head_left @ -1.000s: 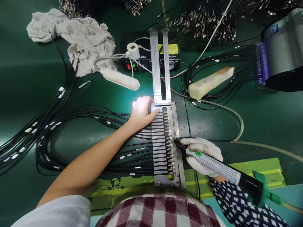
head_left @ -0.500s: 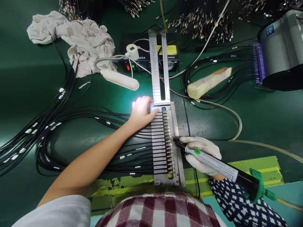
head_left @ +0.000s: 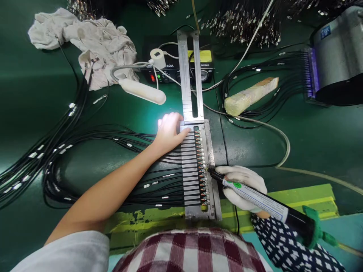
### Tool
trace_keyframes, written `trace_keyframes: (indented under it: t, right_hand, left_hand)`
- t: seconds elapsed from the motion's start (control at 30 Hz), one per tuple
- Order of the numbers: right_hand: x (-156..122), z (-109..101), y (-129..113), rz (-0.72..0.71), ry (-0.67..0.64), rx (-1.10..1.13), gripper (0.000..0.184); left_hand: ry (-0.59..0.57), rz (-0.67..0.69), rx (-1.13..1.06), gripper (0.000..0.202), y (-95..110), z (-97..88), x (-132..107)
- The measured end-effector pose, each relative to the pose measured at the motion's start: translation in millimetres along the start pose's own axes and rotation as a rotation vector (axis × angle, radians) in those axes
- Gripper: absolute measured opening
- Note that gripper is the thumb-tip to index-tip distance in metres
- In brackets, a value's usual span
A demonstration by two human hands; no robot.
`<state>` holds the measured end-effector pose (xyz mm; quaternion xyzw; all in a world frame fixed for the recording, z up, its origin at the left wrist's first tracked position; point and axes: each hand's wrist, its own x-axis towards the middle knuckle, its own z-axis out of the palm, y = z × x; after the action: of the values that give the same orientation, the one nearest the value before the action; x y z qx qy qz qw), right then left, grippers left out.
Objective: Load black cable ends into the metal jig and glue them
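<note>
My right hand (head_left: 246,185), in a white glove, is closed around a black dispensing syringe (head_left: 261,202) with a printed label and a green cap at its rear. Its dark nozzle points left, close to the middle of a row of small metal connectors (head_left: 202,166). These sit on the ends of black cables held side by side in a metal jig (head_left: 190,170). Bare, my left hand (head_left: 169,132) grips the jig's upper left edge, thumb on top and fingers curled by the side. Whether the nozzle touches a connector I cannot tell.
A lit white lamp (head_left: 143,91) hangs over the left hand. Behind the jig stands a black dispenser box (head_left: 170,75). Crumpled white cloth (head_left: 110,45) and cable bundles (head_left: 53,151) lie left; a wrapped block (head_left: 251,96) and a grey machine (head_left: 340,56) are right.
My right hand has shifted the syringe slightly toward me along the connector row. My left hand stays in place on the jig. The whole view has tilted slightly.
</note>
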<state>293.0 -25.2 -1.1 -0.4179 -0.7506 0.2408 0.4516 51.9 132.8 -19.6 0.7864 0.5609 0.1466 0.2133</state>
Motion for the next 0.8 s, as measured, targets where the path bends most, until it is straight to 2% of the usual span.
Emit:
trace_keyframes:
  t: [0.8]
  right_hand:
    - [-1.4,-1.0,-0.7,-0.022,0.006,0.046,0.026]
  left_hand:
    - [0.004,-0.006,-0.009,0.026,0.5,-0.2,-0.5]
